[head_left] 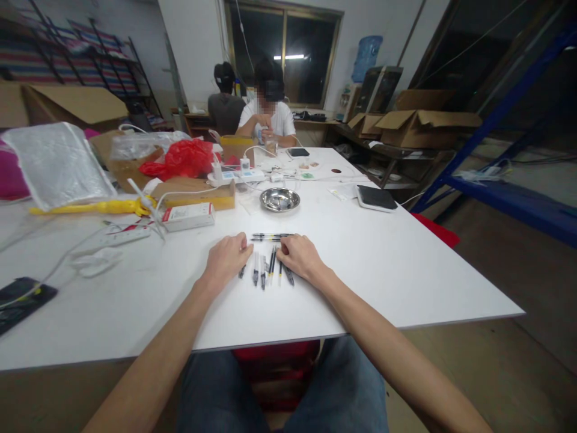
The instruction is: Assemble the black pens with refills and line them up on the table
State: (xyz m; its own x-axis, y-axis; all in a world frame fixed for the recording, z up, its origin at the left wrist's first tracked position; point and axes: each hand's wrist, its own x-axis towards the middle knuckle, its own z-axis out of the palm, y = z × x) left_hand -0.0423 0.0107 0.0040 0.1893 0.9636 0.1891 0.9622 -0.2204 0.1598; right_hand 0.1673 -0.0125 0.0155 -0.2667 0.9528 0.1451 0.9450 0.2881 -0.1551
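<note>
My left hand (228, 258) rests on the white table with its fingers curled together, just left of a group of pen parts. A dark-tipped pen piece (242, 272) sticks out below its fingertips. My right hand (301, 255) is closed on the other side, its fingers over the upper ends of a slim refill (280, 272) and dark pen pieces (289, 276). What either hand grips is hidden. Between them lie clear pen barrels (256, 272) with dark ends and black refills (272, 262). Beyond these, assembled-looking pens (265, 239) lie sideways, partly behind my right hand.
A shiny metal bowl (279, 200) stands past the pens. To the left are a white box (188, 216), a power strip (237, 176), cables and a red bag (184, 159). A black-topped device (377, 197) lies right. A person (270, 120) sits across the table (406, 270).
</note>
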